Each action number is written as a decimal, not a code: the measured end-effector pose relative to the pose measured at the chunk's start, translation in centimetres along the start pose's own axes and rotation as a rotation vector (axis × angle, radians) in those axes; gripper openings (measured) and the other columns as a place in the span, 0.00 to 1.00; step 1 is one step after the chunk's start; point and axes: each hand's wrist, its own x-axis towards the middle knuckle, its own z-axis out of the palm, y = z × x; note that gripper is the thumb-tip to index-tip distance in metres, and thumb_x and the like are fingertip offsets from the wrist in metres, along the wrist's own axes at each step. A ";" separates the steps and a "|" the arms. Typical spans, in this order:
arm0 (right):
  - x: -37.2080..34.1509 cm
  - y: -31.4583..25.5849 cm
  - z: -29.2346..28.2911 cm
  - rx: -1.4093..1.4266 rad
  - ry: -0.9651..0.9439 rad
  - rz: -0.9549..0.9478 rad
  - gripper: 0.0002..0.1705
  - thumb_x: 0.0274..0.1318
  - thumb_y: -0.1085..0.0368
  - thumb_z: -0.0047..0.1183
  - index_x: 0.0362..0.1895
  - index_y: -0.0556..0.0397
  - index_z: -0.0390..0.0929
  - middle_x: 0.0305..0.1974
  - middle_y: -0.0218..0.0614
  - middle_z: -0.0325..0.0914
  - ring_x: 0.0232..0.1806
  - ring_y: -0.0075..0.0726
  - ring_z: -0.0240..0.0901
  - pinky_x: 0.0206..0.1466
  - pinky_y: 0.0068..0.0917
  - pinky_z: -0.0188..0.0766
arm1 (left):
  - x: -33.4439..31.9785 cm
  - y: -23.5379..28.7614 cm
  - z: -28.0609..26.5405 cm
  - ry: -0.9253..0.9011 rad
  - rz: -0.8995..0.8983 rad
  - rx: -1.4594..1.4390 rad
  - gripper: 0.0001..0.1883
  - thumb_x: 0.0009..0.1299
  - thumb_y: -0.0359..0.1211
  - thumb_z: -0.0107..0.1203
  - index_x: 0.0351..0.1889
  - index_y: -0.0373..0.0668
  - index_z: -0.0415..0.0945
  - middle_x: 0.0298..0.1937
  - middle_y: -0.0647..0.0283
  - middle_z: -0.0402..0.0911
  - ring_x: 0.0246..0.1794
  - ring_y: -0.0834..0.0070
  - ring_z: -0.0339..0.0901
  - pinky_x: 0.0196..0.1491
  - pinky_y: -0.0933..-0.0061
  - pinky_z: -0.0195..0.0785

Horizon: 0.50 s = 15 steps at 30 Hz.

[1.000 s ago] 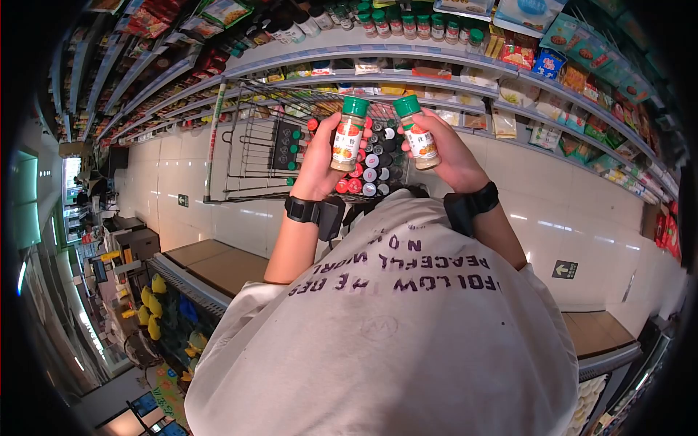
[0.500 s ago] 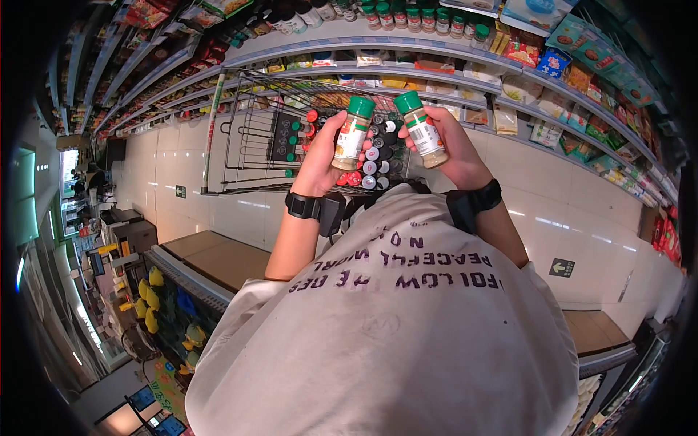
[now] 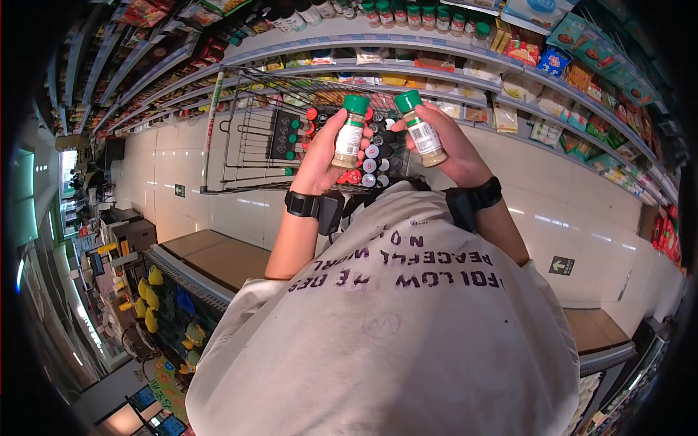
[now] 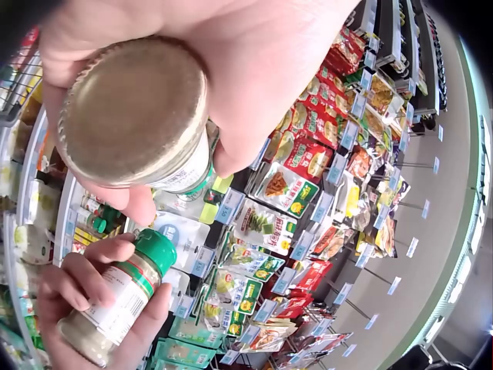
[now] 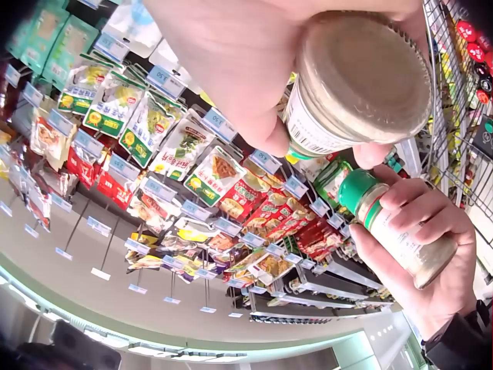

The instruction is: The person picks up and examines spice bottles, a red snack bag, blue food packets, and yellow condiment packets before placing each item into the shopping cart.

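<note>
In the head view my left hand [image 3: 320,161] grips a green-capped spice jar [image 3: 350,138] upright, its white label turned toward me. My right hand [image 3: 459,151] holds a matching spice jar [image 3: 423,136], tilted a little, with a barcode facing me. Both jars contain a pale tan powder and are held side by side, apart from each other, over the shopping cart [image 3: 240,149]. Up close in the left wrist view is the base of the left jar [image 4: 135,112]; the right wrist view shows the base of the right jar [image 5: 366,77], fingers wrapped around it.
Inside the cart stand several bottles [image 3: 369,166] with red, black and white tops. Behind it, a shelf [image 3: 407,45] carries a row of green-capped jars [image 3: 414,18] and bagged goods. A low brown platform [image 3: 218,254] lies to the left on the tiled floor.
Both jars have been turned in the hands, from their front labels with a fruit picture to the text and barcode sides. The hands stay in nearly the same place.
</note>
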 end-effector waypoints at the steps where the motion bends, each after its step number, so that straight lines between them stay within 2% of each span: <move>1: -0.1 -0.1 0.2 -0.006 0.024 -0.007 0.19 0.67 0.54 0.45 0.53 0.53 0.68 0.36 0.40 0.80 0.29 0.23 0.75 0.32 0.19 0.73 | 0.0 -0.1 0.0 0.015 0.021 0.030 0.24 0.76 0.51 0.39 0.50 0.40 0.72 0.37 0.60 0.82 0.30 0.78 0.79 0.29 0.79 0.75; 5: 0.2 0.3 -0.3 0.017 0.150 0.066 0.21 0.68 0.52 0.42 0.53 0.55 0.69 0.34 0.37 0.79 0.30 0.24 0.75 0.32 0.20 0.73 | 0.1 0.1 0.1 0.014 0.005 0.026 0.24 0.76 0.52 0.38 0.49 0.41 0.72 0.36 0.60 0.83 0.30 0.78 0.79 0.29 0.78 0.74; 7: 0.5 0.7 -1.3 0.107 -0.051 0.060 0.20 0.68 0.50 0.42 0.46 0.54 0.72 0.34 0.36 0.79 0.31 0.26 0.75 0.35 0.23 0.73 | 0.1 0.2 -0.4 -0.038 -0.007 -0.052 0.25 0.75 0.53 0.38 0.48 0.41 0.72 0.37 0.59 0.83 0.30 0.78 0.78 0.29 0.76 0.73; 8: 0.7 0.9 -1.6 0.107 -0.051 0.063 0.20 0.68 0.50 0.42 0.46 0.54 0.72 0.34 0.36 0.79 0.31 0.26 0.75 0.35 0.23 0.73 | 0.3 0.1 -0.8 -0.025 -0.012 -0.040 0.26 0.75 0.54 0.36 0.48 0.41 0.72 0.38 0.57 0.83 0.30 0.77 0.78 0.30 0.75 0.72; 11: 1.1 1.4 -2.0 0.158 -0.111 0.076 0.21 0.69 0.49 0.39 0.46 0.53 0.71 0.34 0.36 0.79 0.31 0.28 0.76 0.36 0.23 0.73 | 0.3 0.0 -1.7 -0.083 0.000 -0.108 0.24 0.75 0.52 0.38 0.48 0.41 0.72 0.40 0.57 0.83 0.30 0.76 0.78 0.30 0.74 0.73; 13: 1.3 1.6 -1.7 0.083 -0.002 0.053 0.25 0.70 0.49 0.35 0.57 0.56 0.67 0.37 0.37 0.78 0.34 0.28 0.76 0.39 0.23 0.73 | 0.0 0.0 -1.8 -0.045 0.015 -0.114 0.23 0.75 0.51 0.39 0.51 0.41 0.71 0.41 0.59 0.82 0.31 0.76 0.77 0.32 0.73 0.73; 14: 1.2 1.7 -1.5 0.083 0.000 0.062 0.25 0.70 0.49 0.35 0.57 0.56 0.67 0.37 0.37 0.78 0.34 0.28 0.76 0.39 0.23 0.73 | -0.1 0.1 -1.8 -0.012 0.031 -0.116 0.23 0.75 0.49 0.41 0.55 0.40 0.70 0.42 0.61 0.81 0.32 0.77 0.76 0.33 0.73 0.73; 15: 1.1 1.6 -0.9 0.039 0.049 0.027 0.24 0.70 0.51 0.37 0.57 0.56 0.66 0.40 0.38 0.78 0.38 0.28 0.76 0.43 0.24 0.72 | -0.4 0.2 -2.0 -0.005 0.028 -0.122 0.23 0.75 0.49 0.41 0.55 0.40 0.70 0.42 0.61 0.81 0.32 0.77 0.76 0.33 0.73 0.73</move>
